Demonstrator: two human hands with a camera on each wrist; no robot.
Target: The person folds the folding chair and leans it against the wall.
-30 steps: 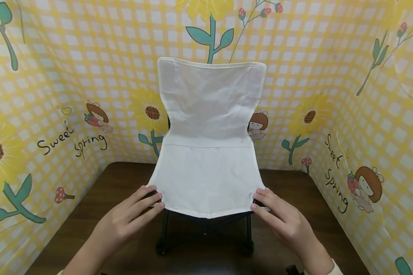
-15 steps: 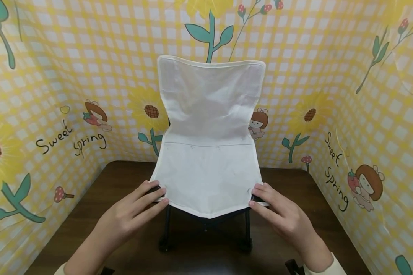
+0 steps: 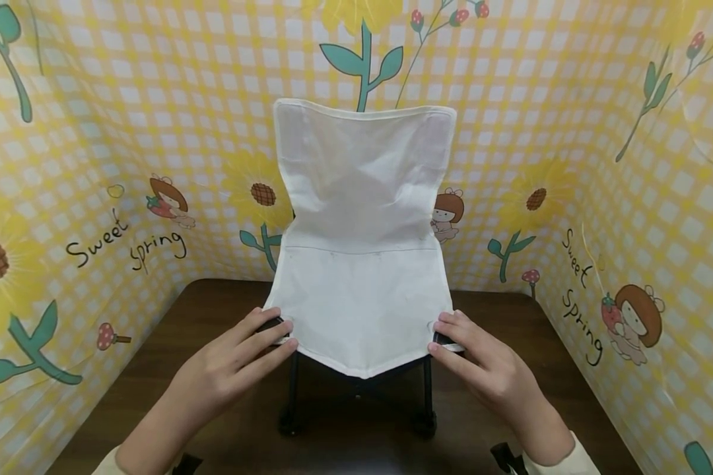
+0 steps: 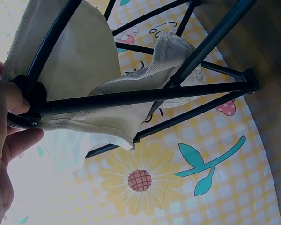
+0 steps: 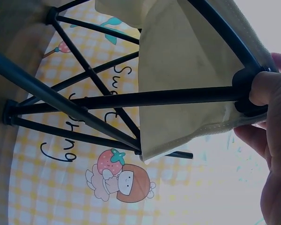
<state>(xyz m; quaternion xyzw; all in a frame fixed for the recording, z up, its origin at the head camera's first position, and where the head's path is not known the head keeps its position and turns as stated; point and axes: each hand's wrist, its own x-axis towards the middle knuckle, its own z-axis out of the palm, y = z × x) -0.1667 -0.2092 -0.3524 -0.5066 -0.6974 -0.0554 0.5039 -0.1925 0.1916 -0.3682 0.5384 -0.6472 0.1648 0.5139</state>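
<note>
A small folding chair (image 3: 362, 297) with a white cloth seat and back stands upright in the middle of the head view, its back toward the far wall. My left hand (image 3: 237, 359) grips the seat's front left corner, fingers on top. At the front right corner my right hand (image 3: 490, 369) holds on the same way. Both wrist views show the thumbs pressing the black corner joints from below, beside the black tube frame (image 4: 131, 99). Crossed black legs (image 5: 89, 70) run under the cloth. The seat's front edge sags to a point between the hands.
The chair stands on a dark brown wooden table (image 3: 214, 297). Yellow checked cloth walls (image 3: 202, 86) with printed flowers and girls enclose the back and both sides. Black straps (image 3: 505, 455) show near both wrists.
Both hands have come slightly closer together, the left one more, still gripping the chair. The front legs stand a little nearer each other, and the seat's front edge sags more.
</note>
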